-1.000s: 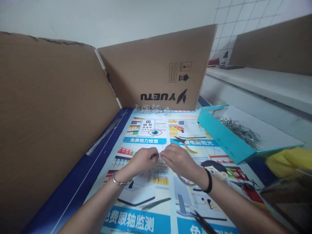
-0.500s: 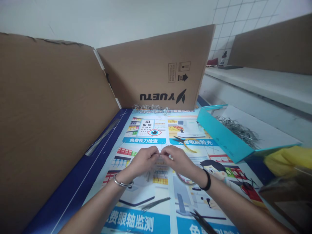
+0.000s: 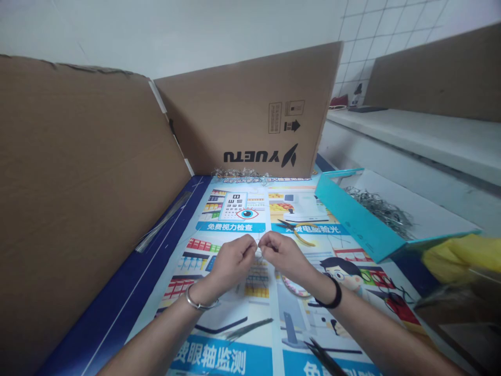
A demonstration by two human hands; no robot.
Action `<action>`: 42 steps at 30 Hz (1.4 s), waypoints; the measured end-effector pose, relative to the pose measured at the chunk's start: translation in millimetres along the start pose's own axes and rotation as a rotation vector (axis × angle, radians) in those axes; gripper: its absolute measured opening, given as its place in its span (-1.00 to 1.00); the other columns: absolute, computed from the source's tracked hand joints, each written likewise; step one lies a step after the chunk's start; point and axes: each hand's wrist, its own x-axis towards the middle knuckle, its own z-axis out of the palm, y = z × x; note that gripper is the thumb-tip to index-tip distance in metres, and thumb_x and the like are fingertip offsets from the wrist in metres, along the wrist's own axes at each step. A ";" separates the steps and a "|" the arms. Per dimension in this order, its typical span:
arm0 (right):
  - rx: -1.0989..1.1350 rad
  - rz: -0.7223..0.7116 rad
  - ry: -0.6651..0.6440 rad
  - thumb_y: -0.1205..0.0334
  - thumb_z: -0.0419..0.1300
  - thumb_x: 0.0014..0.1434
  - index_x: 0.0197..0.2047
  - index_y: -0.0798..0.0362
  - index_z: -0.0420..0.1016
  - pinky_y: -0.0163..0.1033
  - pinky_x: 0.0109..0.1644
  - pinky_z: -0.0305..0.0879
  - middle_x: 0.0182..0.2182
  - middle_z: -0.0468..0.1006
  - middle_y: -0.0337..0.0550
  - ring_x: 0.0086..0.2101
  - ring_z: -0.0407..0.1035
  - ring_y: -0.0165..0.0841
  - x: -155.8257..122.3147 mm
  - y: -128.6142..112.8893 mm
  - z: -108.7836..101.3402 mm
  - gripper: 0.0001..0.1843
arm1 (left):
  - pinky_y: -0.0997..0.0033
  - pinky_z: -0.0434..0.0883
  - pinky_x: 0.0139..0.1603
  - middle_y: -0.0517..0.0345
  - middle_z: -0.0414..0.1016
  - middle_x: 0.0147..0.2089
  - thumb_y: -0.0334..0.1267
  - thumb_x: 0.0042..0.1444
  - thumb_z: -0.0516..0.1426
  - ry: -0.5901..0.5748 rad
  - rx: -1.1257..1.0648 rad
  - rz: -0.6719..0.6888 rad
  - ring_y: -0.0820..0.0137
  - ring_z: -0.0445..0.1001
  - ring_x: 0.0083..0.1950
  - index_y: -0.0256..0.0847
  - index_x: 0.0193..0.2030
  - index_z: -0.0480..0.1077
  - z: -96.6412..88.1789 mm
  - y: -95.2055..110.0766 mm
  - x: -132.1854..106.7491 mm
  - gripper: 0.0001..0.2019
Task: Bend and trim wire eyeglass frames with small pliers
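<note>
My left hand (image 3: 237, 259) and my right hand (image 3: 285, 257) meet fingertip to fingertip above the printed mat (image 3: 230, 240). Both are pinched closed; whatever is between the fingers is too small to make out, though it may be thin wire. Just beyond my right hand lie pliers with yellow handles (image 3: 304, 237). Under the right wrist a round dish with coloured bits (image 3: 293, 286) is partly hidden. A small bundle of thin wires (image 3: 250, 329) rests between my forearms. Near the bottom edge show the dark tips of a tool (image 3: 323, 357).
A teal box (image 3: 364, 224) on the right contains a tangle of wire pieces (image 3: 379, 209). Cardboard panels (image 3: 242, 115) stand at the back and left. Clear, shiny small pieces (image 3: 242, 173) line the back panel. More long strands (image 3: 162, 223) lie left; yellow material (image 3: 450, 258) is at right.
Both hands stay pinched together at nearly the same spot. The wrists have dropped slightly and the hands have turned a little. The things on the mat have not moved.
</note>
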 end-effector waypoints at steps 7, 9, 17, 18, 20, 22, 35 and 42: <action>0.147 0.054 -0.077 0.36 0.02 -0.03 -0.44 0.05 0.32 -0.39 -0.46 0.10 -0.58 0.32 -0.34 -0.53 0.18 -0.48 -0.3 -2.3 -2.8 -0.91 | 0.53 0.22 -0.41 0.27 0.34 -0.51 -0.33 0.11 -0.07 0.006 -0.076 -0.020 0.50 0.29 -0.47 -0.19 -0.45 0.27 -1.6 3.9 -1.4 -0.83; -0.098 -0.022 -0.007 0.36 0.01 0.00 -0.44 0.03 0.33 -0.38 -0.45 0.08 -0.56 0.34 -0.32 -0.52 0.19 -0.47 -3.2 -3.4 -1.8 -0.90 | 0.53 0.20 -0.42 0.26 0.33 -0.51 -0.32 0.13 -0.08 0.001 0.008 0.006 0.50 0.28 -0.47 -0.18 -0.46 0.26 -1.0 2.9 -1.8 -0.81; -0.437 -0.080 0.078 0.38 -0.02 0.01 -0.39 0.04 0.31 -0.33 -0.41 0.07 -0.52 0.39 -0.25 -0.48 0.24 -0.42 -6.6 -7.6 1.8 -0.88 | 0.51 0.17 -0.42 0.24 0.35 -0.49 -0.35 0.13 -0.09 0.031 0.145 0.053 0.49 0.28 -0.47 -0.18 -0.45 0.25 2.1 0.0 -3.0 -0.81; -0.328 -0.041 0.042 0.38 -0.02 -0.01 -0.42 0.03 0.29 -0.35 -0.43 0.07 -0.54 0.37 -0.27 -0.51 0.23 -0.43 -5.4 -8.1 0.9 -0.89 | 0.52 0.19 -0.41 0.24 0.35 -0.49 -0.35 0.12 -0.08 0.031 0.085 0.039 0.49 0.29 -0.47 -0.18 -0.45 0.25 1.2 1.0 -2.6 -0.82; -0.037 0.067 -0.066 0.37 -0.05 -0.03 -0.43 0.03 0.25 -0.37 -0.48 0.08 -0.58 0.34 -0.31 -0.56 0.20 -0.46 -3.3 -8.7 -1.1 -0.90 | 0.54 0.22 -0.41 0.26 0.35 -0.49 -0.36 0.10 -0.08 0.026 -0.020 0.007 0.50 0.30 -0.46 -0.18 -0.46 0.26 -1.0 3.3 -1.9 -0.83; 0.197 0.169 -0.162 0.36 -0.08 -0.02 -0.40 0.03 0.22 -0.38 -0.51 0.09 -0.60 0.33 -0.32 -0.59 0.18 -0.47 -2.7 -8.9 -2.3 -0.89 | 0.55 0.24 -0.41 0.26 0.35 -0.50 -0.36 0.09 -0.08 0.027 -0.086 -0.022 0.50 0.31 -0.46 -0.19 -0.45 0.27 -2.7 5.0 -1.6 -0.83; -0.048 0.128 -0.181 0.37 -0.11 0.04 -0.37 0.03 0.25 -0.38 -0.52 0.08 -0.59 0.37 -0.29 -0.58 0.22 -0.44 -3.6 -11.3 -6.6 -0.85 | 0.54 0.21 -0.39 0.26 0.34 -0.49 -0.38 0.09 -0.07 0.040 -0.041 0.040 0.51 0.30 -0.46 -0.19 -0.45 0.27 0.3 0.6 -1.7 -0.84; -0.652 -0.148 0.086 0.34 -0.03 0.11 -0.33 0.08 0.33 -0.30 -0.39 0.09 -0.48 0.45 -0.11 -0.43 0.31 -0.35 -9.5 -2.5 2.4 -0.87 | 0.53 0.20 -0.41 0.27 0.34 -0.50 -0.37 0.10 -0.07 0.029 0.022 0.025 0.51 0.27 -0.47 -0.19 -0.47 0.26 0.3 -1.0 0.1 -0.82</action>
